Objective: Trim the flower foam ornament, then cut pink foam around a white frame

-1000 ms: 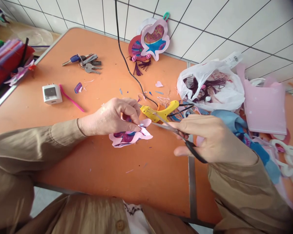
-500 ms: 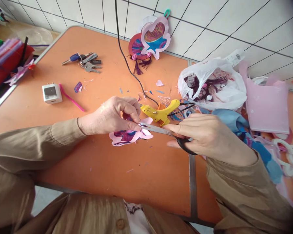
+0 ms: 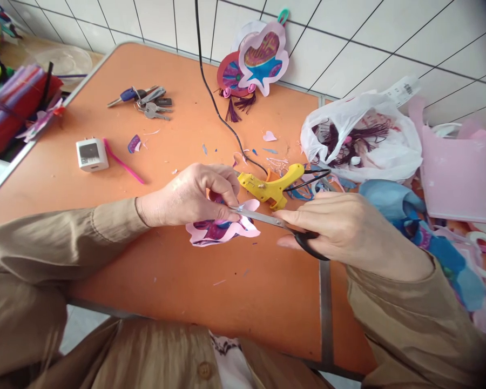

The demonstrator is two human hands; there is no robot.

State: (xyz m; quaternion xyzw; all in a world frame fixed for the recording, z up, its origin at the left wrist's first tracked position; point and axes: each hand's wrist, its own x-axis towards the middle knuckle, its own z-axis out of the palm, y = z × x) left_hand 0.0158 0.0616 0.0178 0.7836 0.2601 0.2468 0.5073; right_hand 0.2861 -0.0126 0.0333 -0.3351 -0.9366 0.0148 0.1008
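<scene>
In the head view, the left hand [image 3: 188, 194] pinches a pink-edged piece [image 3: 214, 232] mid-frame; the right hand [image 3: 344, 229] holds scissors [image 3: 261, 217] at it. The cutting looks partly done.

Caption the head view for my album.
Left hand steadies pink-edged cutout while right hand works scissors against it.

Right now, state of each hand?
Left hand: closed, pinching the pink-edged cutout.
Right hand: closed on the black-handled scissors, blades at the cutout by the left fingertips; whether they are parted, can't tell.
</scene>
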